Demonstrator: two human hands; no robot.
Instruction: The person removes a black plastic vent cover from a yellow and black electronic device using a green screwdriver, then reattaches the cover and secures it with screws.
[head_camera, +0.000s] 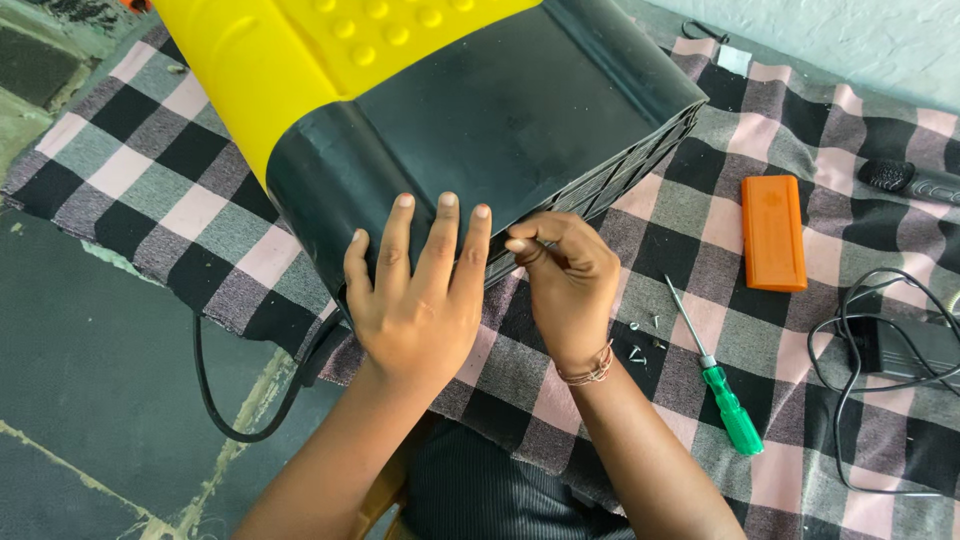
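A large black and yellow plastic appliance housing (480, 110) lies tilted on a checked cloth (150, 190). My left hand (418, 290) rests flat on its near black corner, fingers spread. At the housing's lower edge, beside the grille, my right hand (565, 285) has its fingertips pinched together; whether a small part is between them I cannot tell. A thread bracelet is on that wrist. Right of my right hand lie a green-handled screwdriver (715, 375) and several loose screws (640, 345) on the cloth.
An orange rectangular case (773, 232) lies to the right. A black adapter with coiled cable (895, 345) sits at the right edge, and a black handle-like object (915, 180) lies behind it. A black cord (215, 400) loops off the cloth onto the dark floor at left.
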